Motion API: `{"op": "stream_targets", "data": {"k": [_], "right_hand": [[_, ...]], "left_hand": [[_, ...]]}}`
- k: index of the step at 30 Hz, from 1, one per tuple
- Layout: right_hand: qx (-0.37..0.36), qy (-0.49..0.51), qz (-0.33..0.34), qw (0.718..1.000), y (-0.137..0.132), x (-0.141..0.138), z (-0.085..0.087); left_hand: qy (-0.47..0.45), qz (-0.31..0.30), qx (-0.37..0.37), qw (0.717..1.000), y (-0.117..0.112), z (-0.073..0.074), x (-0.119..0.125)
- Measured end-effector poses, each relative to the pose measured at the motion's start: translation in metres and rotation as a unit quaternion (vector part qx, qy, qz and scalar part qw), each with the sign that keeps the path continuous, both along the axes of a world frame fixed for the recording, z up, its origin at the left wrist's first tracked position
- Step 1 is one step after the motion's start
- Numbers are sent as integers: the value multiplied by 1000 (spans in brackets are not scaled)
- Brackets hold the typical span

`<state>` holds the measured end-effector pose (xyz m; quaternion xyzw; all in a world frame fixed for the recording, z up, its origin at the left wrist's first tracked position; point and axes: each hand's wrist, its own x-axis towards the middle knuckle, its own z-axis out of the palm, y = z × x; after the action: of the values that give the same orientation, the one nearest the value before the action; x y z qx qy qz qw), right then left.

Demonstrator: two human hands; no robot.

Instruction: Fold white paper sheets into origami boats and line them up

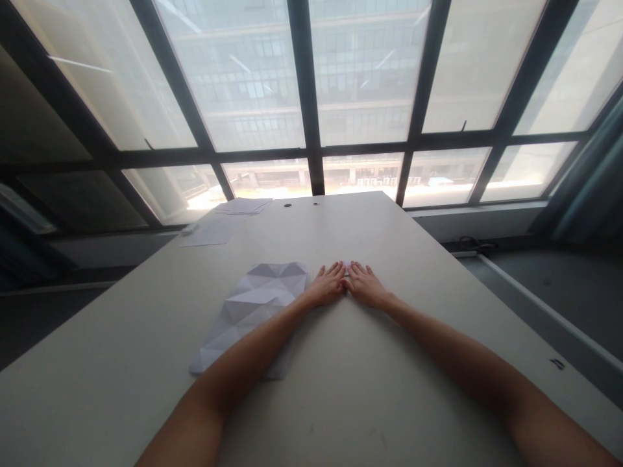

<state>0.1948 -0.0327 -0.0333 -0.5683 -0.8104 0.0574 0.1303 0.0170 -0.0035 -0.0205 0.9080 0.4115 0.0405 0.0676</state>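
My left hand [329, 285] and my right hand [366, 285] lie flat side by side on the white table [399, 383], thumbs close together. Fingers on both are stretched out and point away from me. Between and under the fingertips shows a small piece of white paper [346, 264], pressed against the tabletop; most of it is covered by my hands. To the left, a larger white sheet of paper [263, 283] with a pattern of triangular creases rests on the table. My left forearm passes over its right part and hides some of it.
Flat white sheets [208, 232] and a small stack of paper [244, 206] lie at the far left of the table. A dark round spot [287, 205] is near the far edge. At the right edge sits a small dark mark [557, 364]. Large windows [363, 71] stand beyond.
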Motion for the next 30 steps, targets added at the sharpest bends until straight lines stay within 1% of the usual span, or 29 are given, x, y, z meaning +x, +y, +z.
{"op": "stream_targets", "data": {"k": [3, 9, 14, 18, 21, 25, 30], "right_hand": [[5, -5, -28, 1000, 1, 0, -1], [-6, -4, -80, 997, 1, 1, -1], [-14, 0, -103, 995, 3, 1, -2], [-22, 4, -124, 992, 4, 2, -3], [-23, 7, -126, 992, 4, 2, -3], [-23, 8, -123, 992, 3, 2, -2], [-23, 6, -68, 997, 1, 5, -1]], "left_hand": [[0, 23, -1, 1000, 0, 1, 1], [2, 95, -1, 995, -1, 1, 2], [-5, 130, 9, 992, -1, -2, 2], [7, 143, 2, 990, -2, 0, 3], [10, 144, -1, 990, -2, 1, 3], [2, 137, 11, 991, -1, -3, 2], [-3, 128, 24, 991, -3, -5, 0]]}}
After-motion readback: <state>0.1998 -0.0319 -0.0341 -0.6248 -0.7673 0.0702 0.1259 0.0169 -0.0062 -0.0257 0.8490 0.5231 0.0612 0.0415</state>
